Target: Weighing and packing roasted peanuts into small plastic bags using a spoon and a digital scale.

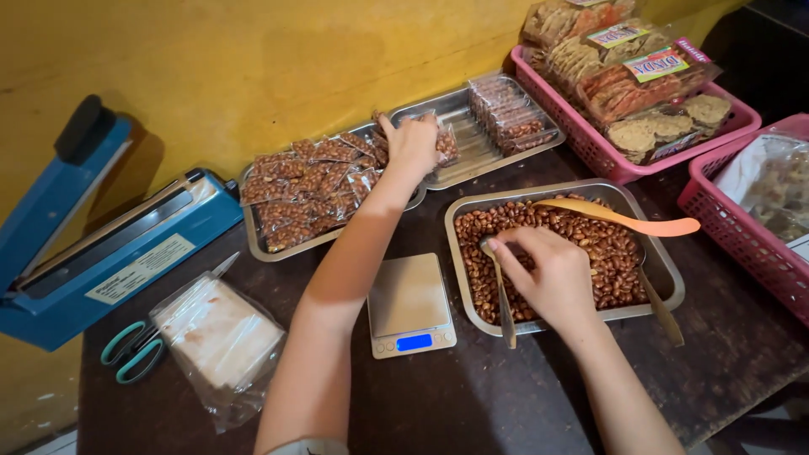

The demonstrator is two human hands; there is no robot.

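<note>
Right hand (552,278) grips a spoon (503,299), handle toward the surface's near edge, over the peanut tray (666,274); left hand (413,143) holds a packet (445,145) at the far edge.

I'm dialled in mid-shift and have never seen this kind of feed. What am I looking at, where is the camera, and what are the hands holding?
There is one picture, from a camera worn on a person's head, looking down at a dark table against a yellow wall. No machine arms: these are bare hands. The left hand reaches out to small sealed packets of peanuts on a metal tray. The right hand holds a spoon in a tray of loose peanuts, where an orange ladle also rests. Between the arms sits a small scale. At left are a blue bag sealer, scissors and empty plastic bags. At right, pink baskets hold bagged snacks.
</note>
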